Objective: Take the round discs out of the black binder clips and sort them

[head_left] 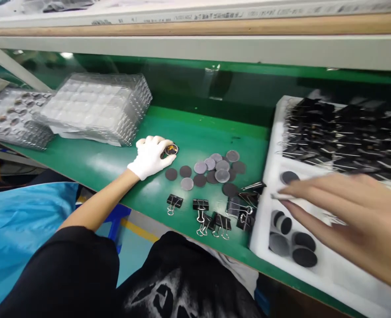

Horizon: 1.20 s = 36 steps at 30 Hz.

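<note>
My left hand point(151, 155), in a white glove, rests on the green bench top point(195, 132) with its fingertips closed on a small round shiny piece point(171, 150). Just right of it lie several grey and dark discs point(215, 170), some overlapping. My bare right hand point(344, 216) hovers over the white foam tray point(268, 176) at the right, fingers stretched out and apart, its fingertips close to a dark disc point(288, 177) on the tray. More dark discs and short cylinders point(293, 240) sit in the tray's near corner.
Several black binder clips point(212, 214) lie near the bench's front edge, and many more fill the far part of the foam tray point(341, 128). Clear plastic blister trays point(99, 108) are stacked at the back left. A shelf point(195, 48) runs overhead.
</note>
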Each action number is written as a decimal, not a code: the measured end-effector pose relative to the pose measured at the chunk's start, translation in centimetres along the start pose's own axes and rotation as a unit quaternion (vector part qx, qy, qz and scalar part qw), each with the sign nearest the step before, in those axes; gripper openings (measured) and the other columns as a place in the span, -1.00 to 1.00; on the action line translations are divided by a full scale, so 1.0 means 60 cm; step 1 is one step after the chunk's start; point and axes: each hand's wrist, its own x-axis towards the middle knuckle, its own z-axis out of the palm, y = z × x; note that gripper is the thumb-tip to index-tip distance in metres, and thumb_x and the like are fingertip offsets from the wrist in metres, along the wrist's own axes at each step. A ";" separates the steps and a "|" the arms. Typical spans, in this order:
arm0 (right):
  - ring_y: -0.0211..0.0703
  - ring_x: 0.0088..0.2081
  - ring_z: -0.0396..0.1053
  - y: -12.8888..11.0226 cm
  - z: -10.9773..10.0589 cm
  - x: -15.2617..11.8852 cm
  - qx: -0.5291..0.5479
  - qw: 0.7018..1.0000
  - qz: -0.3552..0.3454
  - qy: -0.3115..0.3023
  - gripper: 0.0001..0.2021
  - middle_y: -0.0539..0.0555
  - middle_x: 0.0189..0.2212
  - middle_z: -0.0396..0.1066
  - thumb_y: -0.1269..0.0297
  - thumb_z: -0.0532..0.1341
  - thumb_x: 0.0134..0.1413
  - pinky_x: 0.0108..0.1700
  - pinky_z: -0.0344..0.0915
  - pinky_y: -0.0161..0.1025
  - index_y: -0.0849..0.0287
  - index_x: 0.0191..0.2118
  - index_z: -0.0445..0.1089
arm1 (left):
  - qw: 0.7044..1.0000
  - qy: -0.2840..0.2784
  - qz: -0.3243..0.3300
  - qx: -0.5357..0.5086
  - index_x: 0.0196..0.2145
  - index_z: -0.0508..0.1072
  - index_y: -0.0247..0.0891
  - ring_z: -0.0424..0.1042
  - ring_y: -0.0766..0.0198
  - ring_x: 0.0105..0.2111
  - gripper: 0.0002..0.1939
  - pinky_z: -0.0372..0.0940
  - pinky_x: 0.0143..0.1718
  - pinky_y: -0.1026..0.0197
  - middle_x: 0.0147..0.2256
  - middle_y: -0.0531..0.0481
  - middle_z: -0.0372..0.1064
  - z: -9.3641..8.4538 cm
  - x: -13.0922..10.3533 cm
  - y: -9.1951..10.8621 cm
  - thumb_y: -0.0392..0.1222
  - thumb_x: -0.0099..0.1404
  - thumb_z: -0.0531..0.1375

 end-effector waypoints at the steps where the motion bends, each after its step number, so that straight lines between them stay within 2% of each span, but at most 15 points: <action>1: 0.10 -0.20 0.60 0.001 0.000 0.034 0.015 1.000 -0.002 -0.015 -0.87 0.05 -0.17 0.65 0.21 0.19 0.38 -0.19 0.40 0.08 -0.09 -0.09 0.50 | 0.999 -0.006 0.039 0.003 0.13 0.55 -0.08 0.38 -0.15 0.09 -0.52 0.09 0.15 -0.20 0.06 -0.19 0.53 0.000 0.028 0.014 0.17 0.39 0.17; 3: 0.07 -0.22 0.61 0.010 0.009 0.101 0.046 0.998 0.005 -0.044 -0.84 0.09 -0.20 0.66 0.28 0.18 0.35 -0.20 0.44 0.02 0.01 -0.13 0.54 | 0.992 -0.034 0.125 0.005 0.13 0.56 -0.04 0.39 -0.15 0.09 -0.53 0.07 0.16 -0.22 0.07 -0.14 0.55 -0.003 0.081 0.035 0.15 0.37 0.19; 6: 0.04 -0.15 0.62 0.035 0.052 0.188 0.080 0.995 0.009 -0.055 -0.81 0.09 -0.18 0.65 0.34 0.22 0.27 -0.08 0.48 -0.04 0.07 -0.18 0.61 | 0.973 -0.071 0.222 -0.005 0.24 0.50 0.01 0.40 -0.13 0.11 -0.48 0.06 0.19 -0.22 0.14 -0.10 0.54 -0.002 0.136 0.067 0.11 0.38 0.17; 8: 0.05 -0.09 0.61 0.055 0.093 0.227 0.093 0.994 0.009 -0.050 -0.79 0.15 -0.12 0.65 0.40 0.24 0.25 -0.01 0.48 -0.05 0.12 -0.17 0.66 | 0.968 -0.070 0.238 -0.027 0.37 0.37 -0.02 0.42 -0.10 0.12 -0.40 0.09 0.18 -0.18 0.16 -0.11 0.53 0.006 0.150 0.091 0.01 0.41 0.14; 10: 0.10 -0.05 0.61 0.076 0.136 0.247 0.098 0.993 0.012 -0.064 -0.78 0.19 -0.07 0.64 0.44 0.26 0.22 0.01 0.49 -0.01 0.17 -0.14 0.68 | 0.972 -0.051 0.221 -0.057 0.43 0.26 -0.09 0.45 -0.06 0.11 -0.36 0.14 0.13 -0.14 0.13 -0.14 0.56 0.017 0.149 0.113 -0.15 0.42 0.07; 12: 0.13 -0.05 0.61 0.094 0.170 0.250 0.101 0.991 0.014 -0.087 -0.77 0.22 -0.06 0.64 0.46 0.27 0.22 0.02 0.50 0.02 0.19 -0.13 0.69 | 0.980 -0.020 0.188 -0.065 0.42 0.27 -0.16 0.48 -0.06 0.09 -0.34 0.15 0.09 -0.13 0.09 -0.19 0.58 0.028 0.139 0.129 -0.30 0.40 0.02; 15: 0.09 -0.04 0.61 0.113 0.196 0.236 0.119 0.987 -0.009 -0.112 -0.72 0.24 -0.04 0.64 0.47 0.21 0.27 0.03 0.52 0.00 0.18 -0.11 0.69 | 0.986 0.022 0.160 -0.040 0.37 0.34 -0.30 0.50 -0.13 0.03 -0.37 0.14 0.03 -0.19 0.03 -0.32 0.59 0.036 0.124 0.138 -0.35 0.37 0.02; 17: 0.09 0.01 0.60 0.120 0.198 0.225 0.127 0.982 -0.037 -0.134 -0.69 0.25 0.04 0.61 0.51 0.17 0.26 0.06 0.52 0.01 0.18 -0.12 0.69 | 0.985 0.029 0.170 -0.030 0.35 0.36 -0.35 0.50 -0.16 -0.03 -0.40 0.13 -0.02 -0.20 -0.02 -0.34 0.60 0.037 0.120 0.138 -0.30 0.38 0.03; 20: 0.13 0.09 0.58 0.122 0.191 0.218 0.129 0.977 -0.062 -0.159 -0.64 0.24 0.14 0.57 0.56 0.12 0.21 0.10 0.51 0.06 0.17 -0.14 0.67 | 0.977 0.028 0.210 -0.026 0.35 0.37 -0.31 0.49 -0.18 -0.06 -0.41 0.12 -0.09 -0.19 -0.04 -0.31 0.59 0.036 0.123 0.135 -0.24 0.41 0.02; 23: 0.09 0.10 0.56 0.117 0.184 0.221 0.147 0.975 -0.064 -0.155 -0.67 0.19 0.09 0.58 0.53 0.13 0.21 0.15 0.47 0.06 0.13 -0.11 0.62 | 0.967 0.028 0.251 -0.032 0.30 0.42 -0.22 0.48 -0.17 -0.07 -0.44 0.12 -0.09 -0.19 -0.01 -0.28 0.58 0.038 0.130 0.133 -0.22 0.40 0.03; 27: 0.10 -0.03 0.53 0.112 0.185 0.223 0.147 0.978 -0.037 -0.145 -0.87 0.24 -0.06 0.56 0.33 0.26 0.24 0.04 0.47 0.03 0.15 -0.11 0.48 | 0.958 0.027 0.279 -0.056 0.20 0.50 -0.14 0.49 -0.13 -0.08 -0.53 0.11 -0.06 -0.19 -0.06 -0.22 0.61 0.041 0.135 0.131 -0.19 0.41 0.04; 30: 0.07 -0.11 0.51 0.112 0.198 0.221 0.147 0.979 -0.003 -0.141 -0.84 0.23 -0.09 0.51 0.26 0.31 0.23 -0.06 0.45 -0.03 0.14 -0.11 0.40 | 0.950 0.014 0.304 -0.072 0.12 0.55 -0.07 0.51 -0.08 -0.07 -0.56 0.11 -0.04 -0.19 0.01 -0.14 0.62 0.042 0.136 0.127 -0.22 0.42 0.02; 33: 0.03 -0.15 0.51 0.107 0.206 0.221 0.151 0.979 0.037 -0.134 -0.77 0.21 -0.08 0.50 0.29 0.30 0.22 -0.11 0.43 -0.08 0.16 -0.03 0.38 | 0.949 0.003 0.303 -0.085 0.09 0.57 -0.03 0.51 -0.08 -0.04 -0.59 0.11 -0.02 -0.19 0.09 -0.09 0.60 0.041 0.136 0.125 -0.18 0.43 0.04; 36: 0.06 -0.13 0.52 0.097 0.181 0.221 0.102 0.981 0.074 -0.148 -0.68 0.25 -0.03 0.49 0.35 0.26 0.22 -0.09 0.41 -0.06 0.21 0.08 0.38 | 0.957 0.004 0.276 -0.094 0.19 0.52 -0.09 0.49 -0.15 0.01 -0.54 0.12 0.02 -0.21 0.12 -0.17 0.57 0.037 0.134 0.128 0.01 0.45 0.08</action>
